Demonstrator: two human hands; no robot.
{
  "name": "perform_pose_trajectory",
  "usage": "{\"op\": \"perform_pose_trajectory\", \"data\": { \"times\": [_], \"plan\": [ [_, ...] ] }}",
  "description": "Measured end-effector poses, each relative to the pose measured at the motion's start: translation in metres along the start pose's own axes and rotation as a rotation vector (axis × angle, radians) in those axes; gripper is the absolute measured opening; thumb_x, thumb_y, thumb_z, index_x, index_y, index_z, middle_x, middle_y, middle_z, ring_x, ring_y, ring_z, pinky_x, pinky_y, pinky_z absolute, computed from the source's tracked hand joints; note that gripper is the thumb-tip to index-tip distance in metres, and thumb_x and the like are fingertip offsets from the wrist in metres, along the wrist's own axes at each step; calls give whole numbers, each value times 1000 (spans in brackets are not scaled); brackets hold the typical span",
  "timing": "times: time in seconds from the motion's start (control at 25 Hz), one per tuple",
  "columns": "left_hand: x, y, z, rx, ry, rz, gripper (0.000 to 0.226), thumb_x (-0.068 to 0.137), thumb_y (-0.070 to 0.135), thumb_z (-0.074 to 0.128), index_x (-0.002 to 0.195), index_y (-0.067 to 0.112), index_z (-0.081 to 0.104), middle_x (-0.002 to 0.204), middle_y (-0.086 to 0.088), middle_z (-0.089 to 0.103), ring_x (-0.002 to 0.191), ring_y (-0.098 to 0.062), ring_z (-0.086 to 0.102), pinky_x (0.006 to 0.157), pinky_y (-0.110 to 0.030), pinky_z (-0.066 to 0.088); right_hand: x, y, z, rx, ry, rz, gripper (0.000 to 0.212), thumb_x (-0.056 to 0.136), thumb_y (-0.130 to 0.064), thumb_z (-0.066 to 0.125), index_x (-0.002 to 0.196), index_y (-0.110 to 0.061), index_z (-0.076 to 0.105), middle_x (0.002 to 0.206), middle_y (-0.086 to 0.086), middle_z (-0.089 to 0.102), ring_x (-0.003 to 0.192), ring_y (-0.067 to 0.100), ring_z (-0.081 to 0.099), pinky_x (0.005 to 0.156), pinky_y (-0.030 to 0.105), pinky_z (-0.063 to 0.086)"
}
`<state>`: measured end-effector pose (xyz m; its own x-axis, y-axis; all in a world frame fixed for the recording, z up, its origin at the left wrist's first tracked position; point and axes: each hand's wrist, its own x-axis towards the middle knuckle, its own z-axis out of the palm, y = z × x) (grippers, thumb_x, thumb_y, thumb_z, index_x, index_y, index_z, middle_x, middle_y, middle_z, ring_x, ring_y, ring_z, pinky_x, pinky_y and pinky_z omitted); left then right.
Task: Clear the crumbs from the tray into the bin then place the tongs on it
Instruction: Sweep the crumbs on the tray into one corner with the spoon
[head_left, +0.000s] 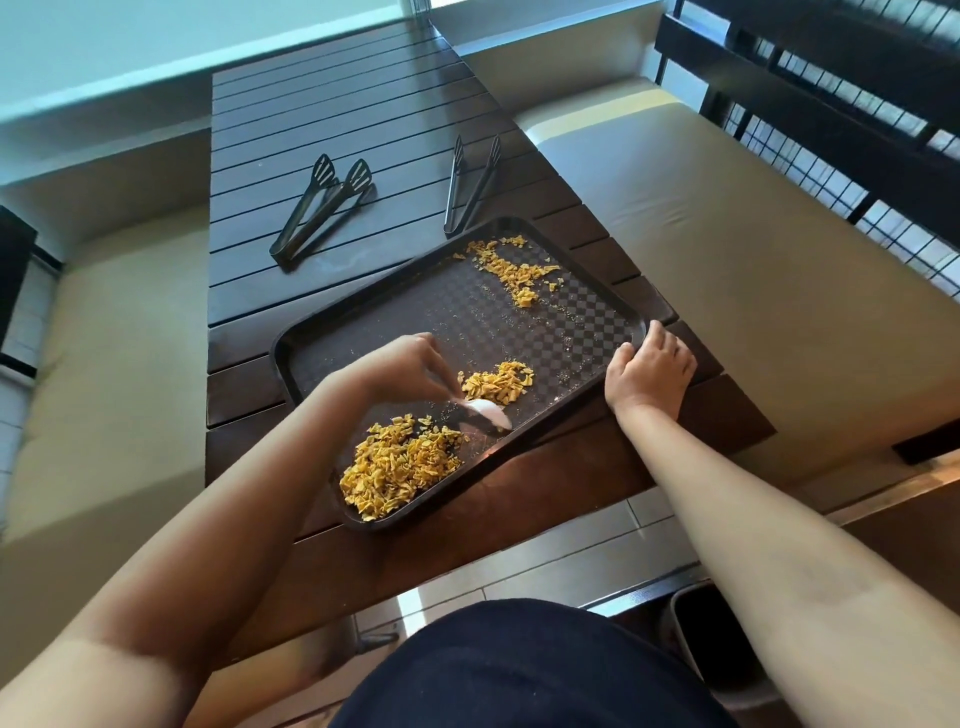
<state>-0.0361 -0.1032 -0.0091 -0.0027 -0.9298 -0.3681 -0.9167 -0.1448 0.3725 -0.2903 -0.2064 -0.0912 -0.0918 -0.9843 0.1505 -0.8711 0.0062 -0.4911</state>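
Observation:
A dark checkered tray (395, 332) lies askew on the slatted table. Yellow crumbs sit on it in three heaps: a big one (400, 465) at the near corner, a smaller one (498, 382) in the middle, a scattered one (514, 273) at the far corner. My left hand (405, 366) pinches a white spoon (488, 413), its bowl touching the tray between the two nearer heaps. My right hand (647, 366) grips the tray's right rim. Two black tongs lie beyond the tray, one pair with slotted ends (322, 208), one slim pair (470, 184).
The dark wooden table (322, 104) stretches away from me. Cushioned beige benches (727, 249) flank it on both sides. A bin (701, 639) with a dark inside stands on the floor at lower right, beside my right forearm. A black railing (831, 104) is at far right.

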Motion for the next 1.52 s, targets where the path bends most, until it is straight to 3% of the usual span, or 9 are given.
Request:
{"op": "perform_pose_trajectory", "data": {
  "times": [0.24, 0.6, 0.72, 0.88, 1.04, 1.2, 1.28, 1.4, 1.52],
  "plan": [
    [17, 35, 13, -111, 267, 81, 17, 79, 33, 69, 96, 33, 72, 104, 4, 42, 95, -9, 43, 81, -24, 41, 0, 0, -1, 13, 5, -3, 47, 90, -22, 42, 132, -4, 41, 136, 18, 46, 129, 33, 34, 111, 45, 19],
    [10, 24, -10, 162, 121, 109, 18, 76, 31, 71, 93, 36, 72, 105, 8, 39, 91, -7, 42, 78, -24, 39, 2, 1, 1, 5, 7, -3, 47, 90, -23, 42, 132, -4, 40, 136, 18, 46, 129, 33, 34, 111, 45, 18],
    [15, 20, -16, 25, 178, 76, 17, 77, 33, 70, 94, 35, 72, 102, 6, 43, 95, -8, 39, 79, -25, 36, 1, 1, 1, 5, 8, -6, 47, 90, -23, 42, 133, -3, 40, 136, 19, 46, 129, 33, 34, 111, 45, 18],
    [25, 24, -2, -158, 295, -96, 18, 85, 28, 62, 101, 31, 70, 85, 9, 41, 86, -10, 39, 72, -26, 33, 2, 1, 1, 10, 9, -6, 48, 90, -23, 42, 134, -3, 40, 136, 19, 46, 129, 33, 34, 111, 45, 18],
    [14, 11, 9, -259, 170, -143, 17, 87, 23, 61, 100, 27, 71, 78, 20, 46, 67, 1, 41, 55, -15, 33, 1, 1, 2, 9, 13, -7, 48, 90, -23, 42, 133, -3, 40, 136, 19, 46, 129, 34, 34, 111, 45, 18],
    [-5, -3, 8, -337, 32, -114, 13, 84, 27, 65, 91, 36, 69, 79, 22, 56, 71, 3, 49, 60, -14, 35, 2, 2, 4, 2, 23, -9, 47, 89, -23, 42, 132, -3, 41, 135, 20, 46, 128, 34, 35, 110, 45, 19],
    [-9, -9, 9, -489, 154, -192, 12, 85, 26, 64, 92, 32, 70, 79, 15, 62, 62, -6, 48, 53, -16, 39, 2, 1, 3, 7, 24, -9, 47, 89, -23, 43, 132, -3, 41, 134, 20, 47, 127, 35, 36, 110, 46, 20],
    [-13, -19, 14, -577, 367, -333, 15, 87, 24, 62, 98, 23, 71, 82, 7, 64, 56, -5, 46, 43, -11, 38, 1, 1, 2, 15, 30, -9, 47, 89, -22, 43, 132, -3, 41, 134, 20, 47, 127, 35, 36, 110, 46, 20],
    [-23, -26, 20, -552, 269, -345, 14, 87, 24, 62, 97, 25, 71, 87, 4, 67, 59, -5, 50, 45, -13, 41, 1, 1, 2, 13, 23, -13, 47, 89, -22, 43, 132, -3, 41, 135, 19, 47, 128, 35, 35, 110, 46, 20]
  ]
}}
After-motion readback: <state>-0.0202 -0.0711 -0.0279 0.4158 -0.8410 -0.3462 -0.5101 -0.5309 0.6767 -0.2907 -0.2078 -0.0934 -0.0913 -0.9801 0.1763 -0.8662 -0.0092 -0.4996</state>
